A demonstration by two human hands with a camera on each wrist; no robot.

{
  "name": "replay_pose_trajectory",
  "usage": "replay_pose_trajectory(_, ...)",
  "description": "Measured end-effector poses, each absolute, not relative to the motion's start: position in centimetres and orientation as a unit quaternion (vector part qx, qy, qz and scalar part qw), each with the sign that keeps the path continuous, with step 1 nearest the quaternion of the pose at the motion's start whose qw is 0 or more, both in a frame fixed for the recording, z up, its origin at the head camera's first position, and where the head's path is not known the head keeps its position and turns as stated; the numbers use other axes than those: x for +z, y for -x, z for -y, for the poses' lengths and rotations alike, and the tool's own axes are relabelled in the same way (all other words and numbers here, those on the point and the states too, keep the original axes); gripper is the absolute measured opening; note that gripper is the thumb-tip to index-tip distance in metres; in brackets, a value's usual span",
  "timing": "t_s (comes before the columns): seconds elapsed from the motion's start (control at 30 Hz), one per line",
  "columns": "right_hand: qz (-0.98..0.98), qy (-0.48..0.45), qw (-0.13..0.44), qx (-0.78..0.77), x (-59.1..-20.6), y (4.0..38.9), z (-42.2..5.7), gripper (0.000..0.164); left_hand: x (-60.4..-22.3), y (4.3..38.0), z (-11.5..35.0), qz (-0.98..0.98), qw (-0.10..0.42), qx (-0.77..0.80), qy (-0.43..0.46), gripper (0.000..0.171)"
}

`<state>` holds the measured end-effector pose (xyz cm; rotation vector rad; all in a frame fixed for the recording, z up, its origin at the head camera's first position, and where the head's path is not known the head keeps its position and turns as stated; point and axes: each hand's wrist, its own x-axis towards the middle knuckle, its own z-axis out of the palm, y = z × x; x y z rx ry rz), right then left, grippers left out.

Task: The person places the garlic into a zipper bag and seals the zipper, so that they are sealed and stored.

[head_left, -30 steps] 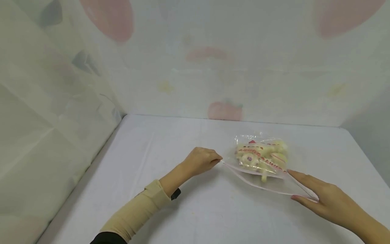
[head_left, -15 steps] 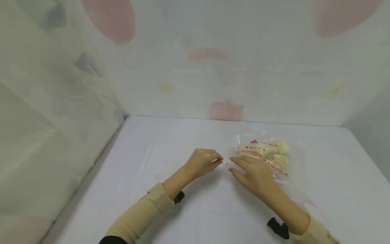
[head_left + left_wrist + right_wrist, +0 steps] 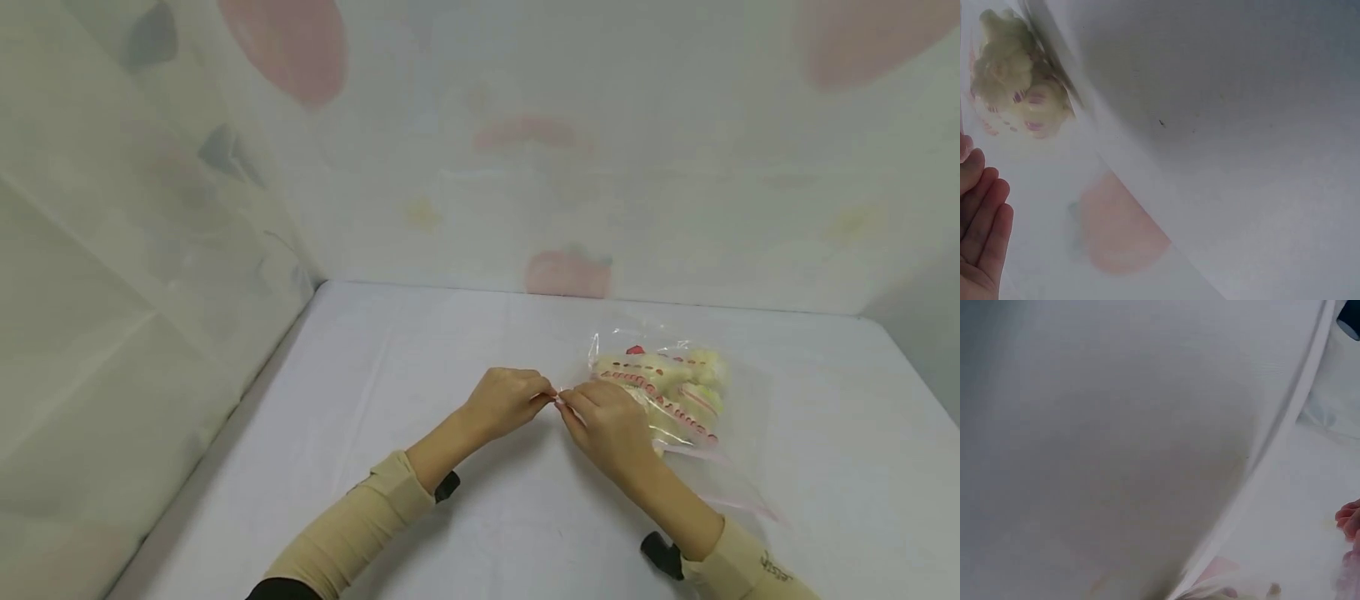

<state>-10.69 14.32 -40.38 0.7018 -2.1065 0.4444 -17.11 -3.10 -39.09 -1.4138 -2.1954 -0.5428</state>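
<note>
A clear zip bag [image 3: 693, 453] with red printing lies on the right half of the table. Inside it are several soft-looking cream-yellow toys [image 3: 701, 367], one with pink stripes; they also appear in the left wrist view as a pale lump [image 3: 1019, 78]. My left hand [image 3: 506, 402] pinches the left corner of the bag's mouth. Right beside it, my right hand [image 3: 609, 427] pinches the mouth edge with thumb and fingers and covers part of the bag. Fingertips [image 3: 1352, 520] show at the far edge of the right wrist view.
A white-covered table [image 3: 420, 350] spreads around the bag. Pale fabric walls with faded fruit prints stand behind [image 3: 480, 200] and at the left [image 3: 82, 350]. Dark wrist devices hang below both wrists, the right one [image 3: 662, 556] close above the table.
My right hand has left the right end of the bag's mouth, moved left and come up against my left hand. The mouth, spread wide before, now lies flatter. My left hand keeps its corner.
</note>
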Motion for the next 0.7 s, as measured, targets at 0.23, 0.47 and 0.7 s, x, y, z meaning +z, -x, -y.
replay_pose_trajectory(0.23, 0.827, -0.304, 0.442, 0.169, -40.5, 10.3, -14.5, 0.042, -38.9, 16.9, 3.1, 0.798, 0.237, -0.184, 0.523, 0.008)
replay_pose_trajectory(0.47, 0.829, -0.306, 0.443, 0.152, -40.6, 9.3, -15.5, 0.048, -38.8, 16.6, 3.8, 0.81, 0.233, -0.172, 0.51, 0.011)
replay_pose_trajectory(0.7, 0.83, -0.297, 0.453, 0.136, -41.0, 8.2, -17.4, 0.047, -39.3, 17.0, 5.6, 0.825, 0.226, -0.172, 0.489, 0.011)
